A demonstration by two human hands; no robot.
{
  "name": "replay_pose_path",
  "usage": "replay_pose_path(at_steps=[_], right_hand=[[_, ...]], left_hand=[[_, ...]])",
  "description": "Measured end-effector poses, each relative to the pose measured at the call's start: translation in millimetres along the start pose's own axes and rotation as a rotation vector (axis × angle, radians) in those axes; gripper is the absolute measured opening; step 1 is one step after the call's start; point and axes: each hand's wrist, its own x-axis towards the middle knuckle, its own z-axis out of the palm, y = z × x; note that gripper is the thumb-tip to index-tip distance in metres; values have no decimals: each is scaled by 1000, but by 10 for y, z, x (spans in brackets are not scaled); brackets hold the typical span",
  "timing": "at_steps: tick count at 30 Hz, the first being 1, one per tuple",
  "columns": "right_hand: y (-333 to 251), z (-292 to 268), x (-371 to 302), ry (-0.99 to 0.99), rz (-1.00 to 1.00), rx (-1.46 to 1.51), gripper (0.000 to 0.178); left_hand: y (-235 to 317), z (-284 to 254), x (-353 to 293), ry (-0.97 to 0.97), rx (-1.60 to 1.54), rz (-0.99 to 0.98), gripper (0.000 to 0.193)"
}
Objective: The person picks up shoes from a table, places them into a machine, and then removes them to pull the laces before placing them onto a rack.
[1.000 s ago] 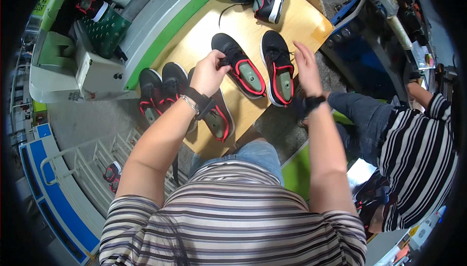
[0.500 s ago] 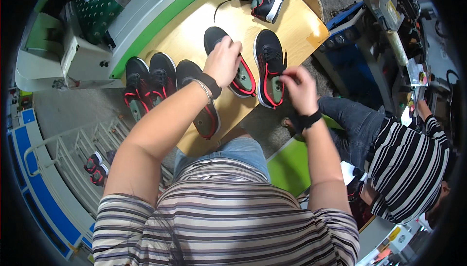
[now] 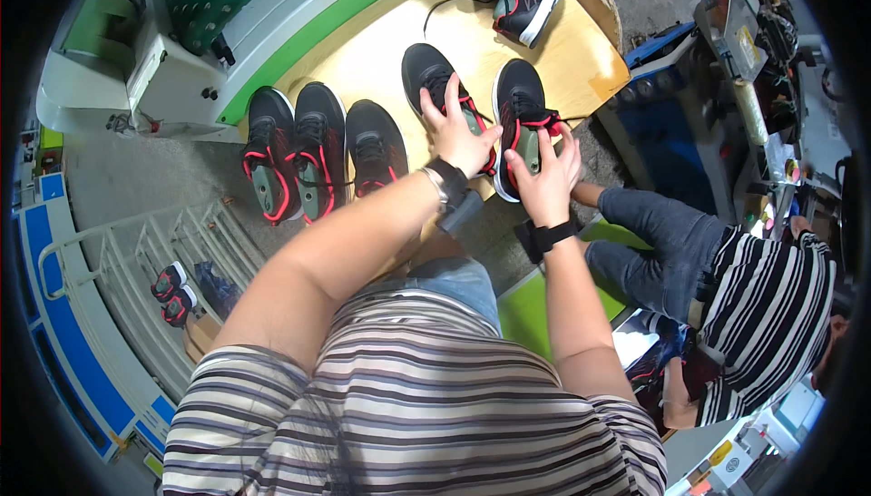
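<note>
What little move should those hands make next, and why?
Perhaps the right hand should gently smooth the opening of the black shoe beneath it: it is right there, and red lining looks pushed up near its fingertips. The left hand is at the neighbouring shoe.

The left hand (image 3: 461,140) has spread wide (bunched earlier), and the right hand (image 3: 550,186) has come across a black shoe (image 3: 521,83)

The left grip (image 3: 463,140) partly hides the black shoe (image 3: 426,71) beneath.
</note>
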Motion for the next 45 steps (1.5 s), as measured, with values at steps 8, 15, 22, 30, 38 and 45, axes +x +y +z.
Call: replay_pose_path(at_steps=[8, 15, 22, 30, 38, 45], right_hand=[[294, 231, 102, 1, 278, 1084, 70], [-834, -801, 1032, -20, -11, 1074, 75], [-2697, -1083, 3517, 459, -698, 655, 60], [-3831, 120, 3690, 836, -491, 959, 29], [-415, 540, 2678, 36, 1, -319, 131], [782, 763, 2437, 201, 24, 664, 86]], left_hand=[[-29, -375, 301, 96, -302, -6, 74], [640, -2625, 441, -121, -940, -82, 78], [926, -3644, 1958, 483, 126, 212, 80], [122, -4648, 2986, 354, -260, 1, 93], [236, -3192, 497, 64, 370, 344, 76], [-719, -3172, -382, -67, 219, 30, 58]])
